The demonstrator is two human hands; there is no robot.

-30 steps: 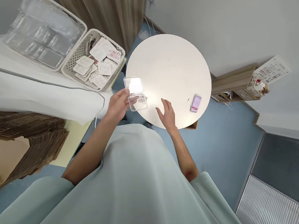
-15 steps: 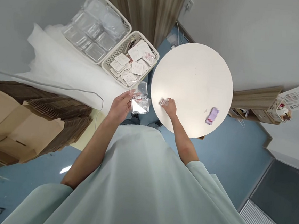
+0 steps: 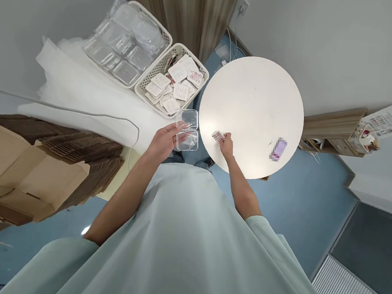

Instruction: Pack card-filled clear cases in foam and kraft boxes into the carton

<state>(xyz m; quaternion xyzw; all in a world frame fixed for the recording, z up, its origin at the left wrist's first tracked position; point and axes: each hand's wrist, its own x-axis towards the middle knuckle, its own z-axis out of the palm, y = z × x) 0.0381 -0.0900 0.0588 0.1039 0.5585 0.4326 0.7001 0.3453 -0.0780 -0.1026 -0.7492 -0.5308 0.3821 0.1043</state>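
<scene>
Pinched in my left hand (image 3: 165, 140) is a clear plastic case (image 3: 187, 140), its hinged lid open. It hangs just left of the round white table (image 3: 255, 92). My right hand (image 3: 227, 145) is closed on a small card with reddish, shiny items (image 3: 218, 135), over the table's left part; the kind of items is too small to tell. Near my left hand stands a white basket (image 3: 141, 89) with many similar square cards (image 3: 180, 91) in it.
Behind that basket, another white basket (image 3: 169, 34) holds bagged clear cases (image 3: 123, 40). Folded cardboard boxes (image 3: 60, 167) are stacked at left. A blurred purple object (image 3: 278, 149) lies on the table's right side. A grey cable (image 3: 82, 111) crosses the white sheet.
My left hand has moved slightly right with the open case. My right hand has shifted a little right, and the card has turned in its fingers.
</scene>
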